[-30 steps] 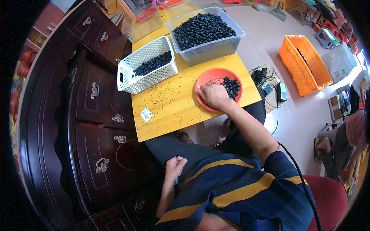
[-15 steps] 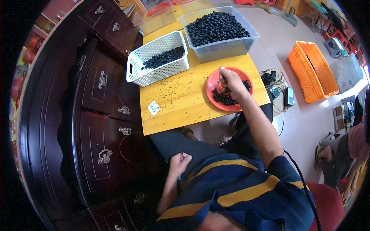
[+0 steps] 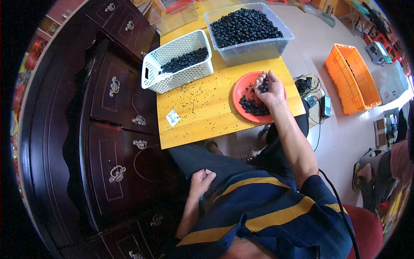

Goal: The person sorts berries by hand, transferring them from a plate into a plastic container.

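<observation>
Right hand (image 3: 272, 93), fingers cupped round dark berries (image 3: 264, 87), over red dish (image 3: 240, 90).
Dish near worktop's (image 3: 202, 125) right edge; left hand (image 3: 201, 183), fingers curled.

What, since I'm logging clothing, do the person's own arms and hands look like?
The right hand and left hand wear no gloves. The right sleeve is short and navy, with a yellow band toward the shoulder; the right forearm is bare. A black cable runs beside that sleeve. A blue bit near the left hand is too small to identify.
</observation>
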A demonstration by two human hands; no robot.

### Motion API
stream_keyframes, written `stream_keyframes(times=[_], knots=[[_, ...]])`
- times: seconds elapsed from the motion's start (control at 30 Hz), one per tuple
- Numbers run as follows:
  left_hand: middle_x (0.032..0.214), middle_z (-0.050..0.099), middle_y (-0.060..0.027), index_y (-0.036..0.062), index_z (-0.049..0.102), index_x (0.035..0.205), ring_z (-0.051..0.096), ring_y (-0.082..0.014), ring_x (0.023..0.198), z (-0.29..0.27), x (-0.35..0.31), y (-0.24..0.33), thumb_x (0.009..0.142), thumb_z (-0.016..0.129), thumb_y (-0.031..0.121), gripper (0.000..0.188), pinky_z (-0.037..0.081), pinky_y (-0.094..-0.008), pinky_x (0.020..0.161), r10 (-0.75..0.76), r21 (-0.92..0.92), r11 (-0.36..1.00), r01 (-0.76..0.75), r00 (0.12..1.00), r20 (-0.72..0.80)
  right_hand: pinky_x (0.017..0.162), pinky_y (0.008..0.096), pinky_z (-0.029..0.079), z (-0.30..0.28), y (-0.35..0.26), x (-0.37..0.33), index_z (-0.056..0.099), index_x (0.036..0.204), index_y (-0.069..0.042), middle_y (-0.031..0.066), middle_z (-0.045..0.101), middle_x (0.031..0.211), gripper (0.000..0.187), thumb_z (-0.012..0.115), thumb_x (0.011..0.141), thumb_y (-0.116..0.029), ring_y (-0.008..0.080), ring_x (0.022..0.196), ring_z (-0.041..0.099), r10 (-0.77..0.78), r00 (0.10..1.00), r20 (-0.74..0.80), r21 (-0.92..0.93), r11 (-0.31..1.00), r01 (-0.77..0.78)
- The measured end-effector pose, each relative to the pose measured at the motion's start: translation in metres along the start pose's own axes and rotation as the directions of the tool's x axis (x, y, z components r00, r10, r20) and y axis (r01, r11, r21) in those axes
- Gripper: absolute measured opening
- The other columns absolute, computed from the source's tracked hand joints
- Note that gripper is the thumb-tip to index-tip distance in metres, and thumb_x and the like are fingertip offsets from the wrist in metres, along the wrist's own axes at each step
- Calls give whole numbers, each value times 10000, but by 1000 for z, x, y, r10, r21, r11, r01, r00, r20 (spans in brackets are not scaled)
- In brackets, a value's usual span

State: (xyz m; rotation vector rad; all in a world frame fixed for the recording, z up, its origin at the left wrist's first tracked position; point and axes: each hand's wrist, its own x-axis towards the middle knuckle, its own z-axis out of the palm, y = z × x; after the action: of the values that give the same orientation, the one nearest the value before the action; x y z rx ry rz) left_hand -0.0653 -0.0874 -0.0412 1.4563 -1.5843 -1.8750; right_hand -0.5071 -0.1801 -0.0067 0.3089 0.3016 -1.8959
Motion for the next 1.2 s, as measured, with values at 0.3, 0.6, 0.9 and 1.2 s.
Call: stream_keyframes(times=[0.3, 0.6, 0.9, 1.2], knots=[[625, 567, 60, 48, 647, 851, 454, -18, 461, 0, 0, -2, 943, 686, 145, 139, 354, -202, 424, -41, -4, 999, 41, 999, -18, 892, 410, 567, 22, 6, -26, 529, 1192, 39, 199, 620, 1173, 263, 457, 1053, -173, 300, 1020, 648, 53, 996, -68, -38, 998, -55], [607, 525, 64, 56, 633, 860, 410, -24, 429, -1, 2, -5, 957, 671, 169, 153, 305, -214, 377, 50, 3, 999, -50, 999, 12, 839, 339, 600, -6, 16, -49, 502, 1243, 79, 200, 657, 1131, 284, 461, 1041, -117, 278, 998, 673, 376, 911, 171, 241, 880, -408], [607, 522, 66, 62, 632, 858, 406, -25, 428, -1, -1, -4, 956, 672, 177, 156, 306, -210, 379, 43, 26, 999, -43, 999, -9, 844, 348, 597, -2, 25, -59, 520, 1277, 89, 208, 623, 1236, 323, 499, 1028, -116, 272, 996, 684, 337, 940, 57, 252, 906, -340], [684, 587, 44, 31, 663, 935, 480, -25, 499, 4, -12, 22, 920, 699, 128, 105, 362, -196, 452, 51, -48, 998, -48, 997, 54, 642, 239, 572, 3, 31, -88, 522, 1280, 59, 187, 645, 1214, 304, 495, 1029, -110, 190, 897, 682, 433, 865, 254, 17, 892, -452]])
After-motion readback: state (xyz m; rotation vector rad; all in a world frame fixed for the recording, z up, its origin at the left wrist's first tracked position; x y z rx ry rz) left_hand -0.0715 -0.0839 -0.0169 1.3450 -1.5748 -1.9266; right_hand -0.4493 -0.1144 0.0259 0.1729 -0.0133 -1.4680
